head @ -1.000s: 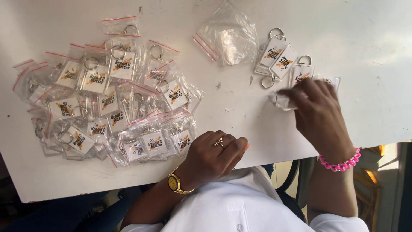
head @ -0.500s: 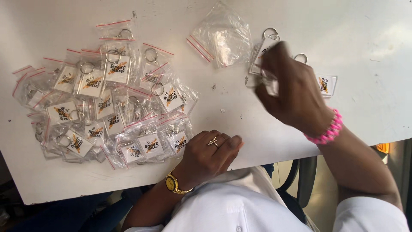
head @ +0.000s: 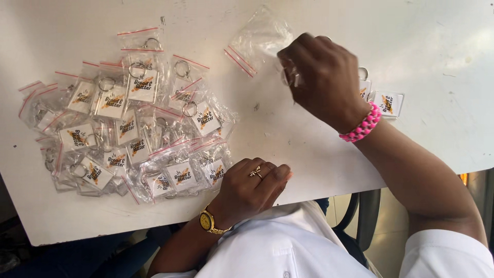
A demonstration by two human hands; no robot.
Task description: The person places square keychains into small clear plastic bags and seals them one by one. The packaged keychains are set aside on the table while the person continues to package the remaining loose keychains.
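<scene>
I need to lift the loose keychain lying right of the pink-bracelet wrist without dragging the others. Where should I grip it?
Judging by its pose, take the loose keychain by its right-hand short edge, coming from the right: it lies flat on the white table, and that end is bare, while the right hand covers its ring end.

The right hand (head: 324, 77), wearing a pink beaded bracelet (head: 361, 126), is hovering over the white table (head: 437, 46) and pinching a clear keychain (head: 290, 77) beside the empty zip bags (head: 260, 38), while more loose keychains (head: 386, 103) are lying just past the wrist. The left hand (head: 252, 188), wearing a gold watch (head: 207, 221) and a ring (head: 256, 172), is resting curled at the table's near edge, touching the pile of bagged keychains (head: 128, 123).
</scene>
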